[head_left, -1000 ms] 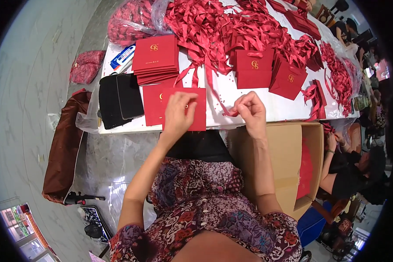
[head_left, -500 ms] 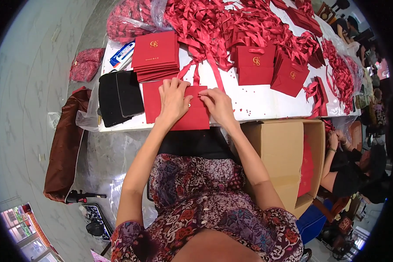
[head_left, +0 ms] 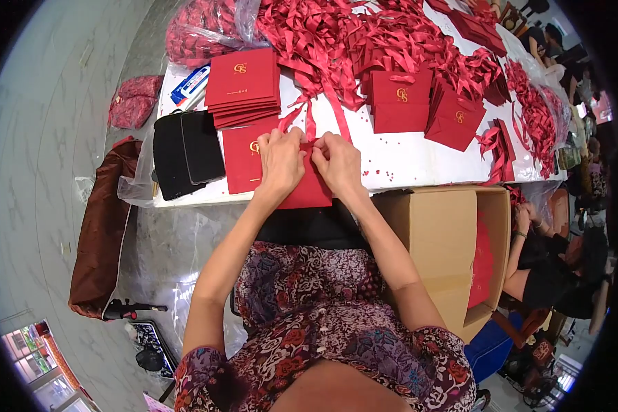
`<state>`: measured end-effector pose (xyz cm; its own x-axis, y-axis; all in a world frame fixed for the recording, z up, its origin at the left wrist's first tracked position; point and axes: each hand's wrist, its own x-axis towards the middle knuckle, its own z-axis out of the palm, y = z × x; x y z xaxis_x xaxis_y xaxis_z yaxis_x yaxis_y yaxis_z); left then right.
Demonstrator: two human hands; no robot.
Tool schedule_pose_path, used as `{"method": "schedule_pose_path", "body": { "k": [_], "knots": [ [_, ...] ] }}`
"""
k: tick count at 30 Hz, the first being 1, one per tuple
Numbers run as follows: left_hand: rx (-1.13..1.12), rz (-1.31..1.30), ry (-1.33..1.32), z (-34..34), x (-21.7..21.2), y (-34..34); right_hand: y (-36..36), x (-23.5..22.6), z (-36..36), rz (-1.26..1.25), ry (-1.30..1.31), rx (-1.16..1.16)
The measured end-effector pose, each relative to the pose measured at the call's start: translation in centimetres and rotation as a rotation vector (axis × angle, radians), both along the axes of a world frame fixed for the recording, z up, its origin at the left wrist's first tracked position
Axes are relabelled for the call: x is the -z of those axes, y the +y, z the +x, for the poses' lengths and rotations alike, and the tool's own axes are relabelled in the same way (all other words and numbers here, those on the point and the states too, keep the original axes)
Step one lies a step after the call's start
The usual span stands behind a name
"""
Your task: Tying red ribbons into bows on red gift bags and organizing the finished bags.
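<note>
A dark red paper bag point(head_left: 307, 196) lies tilted under my hands at the table's front edge. Both sets of fingers are closed along its upper edge, almost meeting. My left hand point(head_left: 281, 163) covers much of the bag. The thumb and forefinger of my right hand point(head_left: 338, 163) pinch at the same edge, where the tip of a red ribbon point(head_left: 311, 123) reaches down between my hands. What exactly lies between the fingertips is hidden. Another flat red bag point(head_left: 240, 165) with a gold emblem shows left of my left hand.
A stack of red bags point(head_left: 242, 79) stands behind my left hand, beside a black phone point(head_left: 202, 147). Loose red ribbons point(head_left: 316, 44) heap at the back. More bags point(head_left: 402, 103) lie at right. An open cardboard box point(head_left: 443, 233) stands by my right arm. Another person's hand point(head_left: 525, 220) shows beyond.
My left hand has shifted right and its fingertips have come closer to my right hand's. The bag under them has tilted, and an emblem now shows left of my left hand.
</note>
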<state>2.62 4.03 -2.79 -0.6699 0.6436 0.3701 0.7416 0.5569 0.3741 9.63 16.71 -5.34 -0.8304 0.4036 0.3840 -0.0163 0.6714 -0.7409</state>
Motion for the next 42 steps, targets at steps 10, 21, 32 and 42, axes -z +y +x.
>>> {"method": "schedule_pose_path", "body": {
  "k": [10, 21, 32, 42],
  "knots": [
    [-0.064, 0.063, -0.238, 0.9, 0.4, -1.0, -0.1, -0.3, 1.0, -0.186, 0.016, -0.071],
    [-0.055, 0.087, -0.224, 1.9, -0.3, -1.8, 2.3, -1.1, 3.6, -0.184, 0.032, -0.242],
    [-0.088, 0.212, -0.386, 1.6, 0.5, -3.3, 3.2, -2.9, 7.2, 0.169, -0.263, -0.319],
    [-0.018, 0.152, -0.344, 3.7, -0.6, -2.0, 4.3, -2.9, 4.0, -0.059, -0.041, -0.405]
  ]
}}
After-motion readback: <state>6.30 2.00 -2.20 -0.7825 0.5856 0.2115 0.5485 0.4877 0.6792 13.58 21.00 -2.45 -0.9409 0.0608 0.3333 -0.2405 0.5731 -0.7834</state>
